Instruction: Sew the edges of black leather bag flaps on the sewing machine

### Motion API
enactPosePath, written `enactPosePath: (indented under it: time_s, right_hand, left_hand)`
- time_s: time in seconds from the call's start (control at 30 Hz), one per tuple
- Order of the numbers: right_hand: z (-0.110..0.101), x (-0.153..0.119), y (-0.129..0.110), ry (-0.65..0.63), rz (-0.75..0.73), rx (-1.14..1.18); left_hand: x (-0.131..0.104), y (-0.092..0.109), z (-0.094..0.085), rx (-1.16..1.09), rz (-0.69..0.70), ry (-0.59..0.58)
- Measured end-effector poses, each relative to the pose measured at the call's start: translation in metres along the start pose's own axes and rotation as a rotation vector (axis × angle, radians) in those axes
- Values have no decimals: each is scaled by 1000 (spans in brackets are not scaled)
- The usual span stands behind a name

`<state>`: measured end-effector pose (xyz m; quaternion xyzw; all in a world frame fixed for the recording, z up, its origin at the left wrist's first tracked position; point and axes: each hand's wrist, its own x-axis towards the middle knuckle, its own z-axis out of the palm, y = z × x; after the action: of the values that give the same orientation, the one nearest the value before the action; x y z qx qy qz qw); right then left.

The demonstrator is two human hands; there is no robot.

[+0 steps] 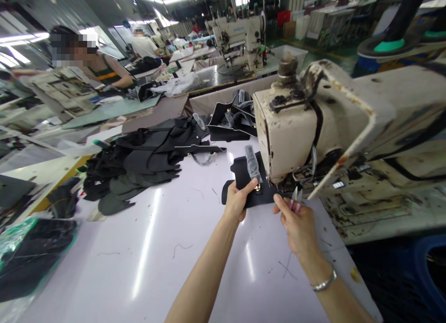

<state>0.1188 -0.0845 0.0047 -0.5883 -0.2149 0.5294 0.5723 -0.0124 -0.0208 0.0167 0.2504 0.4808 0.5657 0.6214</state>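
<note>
My left hand (238,198) grips the near left part of a black fabric or leather panel (240,168), thumb on top beside a gold-coloured metal fitting (258,187). A handle wrapped in clear plastic (251,161) lies across that panel. The panel's right side reaches under the head of a cream sewing machine (278,132). My right hand (296,220) is closed around small thread snips (296,198) with pinkish handles, their blades pointing up. Its index finger and thumb are close to the panel's right edge; whether they touch it I cannot tell.
A large heap of black cut pieces (146,151) lies left of the panel. Behind it are black bag parts (230,121) with wrapped handles. Thread scraps are scattered on the white tabletop (167,262). A plastic-wrapped black bundle (35,253) sits far left. A co-worker (104,67) sits beyond.
</note>
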Motion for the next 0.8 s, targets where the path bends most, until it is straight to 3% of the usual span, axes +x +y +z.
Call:
enactPosePath:
  time_s: [0.2,0.57,0.8]
  right_hand:
    - [16,-10,0,67,22,192]
    - [35,0,4,238,40,337]
    - [41,-7,4,159,54,248]
  left_hand:
    - [-1,1,3,1,1,4]
    - [6,-1,1,-73,-43,73]
    - [10,-7,-6,-128,-79,59]
